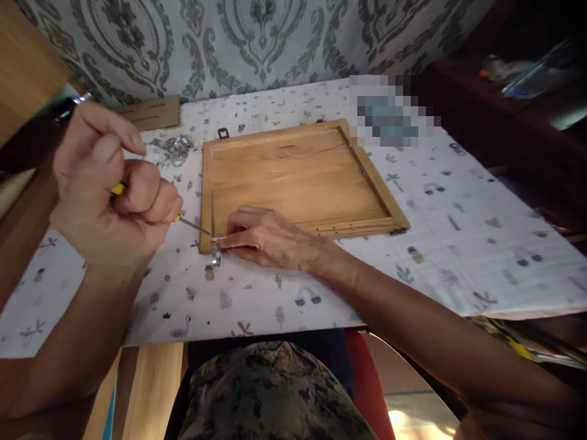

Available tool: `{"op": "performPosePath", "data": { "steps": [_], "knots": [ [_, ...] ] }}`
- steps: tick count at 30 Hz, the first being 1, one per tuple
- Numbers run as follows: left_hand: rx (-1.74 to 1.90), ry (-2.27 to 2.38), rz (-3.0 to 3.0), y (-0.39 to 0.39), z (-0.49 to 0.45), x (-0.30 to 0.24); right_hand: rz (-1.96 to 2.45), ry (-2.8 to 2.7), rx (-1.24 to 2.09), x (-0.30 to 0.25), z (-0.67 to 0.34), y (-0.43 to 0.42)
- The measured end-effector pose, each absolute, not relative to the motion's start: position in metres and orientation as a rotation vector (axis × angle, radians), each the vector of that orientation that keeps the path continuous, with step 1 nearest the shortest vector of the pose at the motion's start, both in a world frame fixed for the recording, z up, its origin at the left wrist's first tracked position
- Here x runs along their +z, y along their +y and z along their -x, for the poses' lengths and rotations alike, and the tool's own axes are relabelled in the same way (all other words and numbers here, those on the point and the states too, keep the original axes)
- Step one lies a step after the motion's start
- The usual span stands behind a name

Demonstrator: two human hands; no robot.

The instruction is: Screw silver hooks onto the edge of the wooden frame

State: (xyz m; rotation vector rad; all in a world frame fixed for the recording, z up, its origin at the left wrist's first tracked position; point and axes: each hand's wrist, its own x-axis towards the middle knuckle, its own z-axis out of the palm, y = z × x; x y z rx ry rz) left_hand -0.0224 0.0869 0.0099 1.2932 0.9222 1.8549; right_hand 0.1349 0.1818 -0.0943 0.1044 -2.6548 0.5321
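A grey scroll-patterned wall [261, 43] rises behind the tablecloth [458, 263] — white, with small prints.

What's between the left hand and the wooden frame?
A screwdriver shaft: in the head view it slants from the left hand to the wooden frame's near left corner.

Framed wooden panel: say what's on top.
The right hand lies over the panel's near edge, by a shiny metal piece; a screwdriver reaches over the near-left corner. What the hand covers is hidden.
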Motion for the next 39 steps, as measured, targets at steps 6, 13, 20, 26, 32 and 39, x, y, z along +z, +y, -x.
{"op": "performPosePath", "data": {
  "steps": [6,13,20,26,32,39],
  "knots": [
    [1.804,0.938,-1.304,0.088,0.022,0.003,-0.095,-2.689,0.467,-0.092,-0.136,0.180],
    [1.911,1.008,-1.083,0.085,0.029,0.008,0.011,-2.543,0.874,-0.094,-0.135,0.185],
    [1.894,0.898,-1.205,0.084,0.045,0.000,-0.050,-2.551,0.930,-0.091,-0.136,0.182],
    [1.897,0.811,-1.202,0.081,0.051,-0.005,0.429,-2.011,1.454,-0.092,-0.135,0.189],
    [1.888,0.772,-1.216,0.081,0.041,-0.003,0.434,-2.036,1.503,-0.074,-0.127,0.174],
    [1.891,0.789,-1.310,0.083,0.021,0.013,0.268,-2.120,1.392,-0.041,-0.104,0.157]
  ]
}}
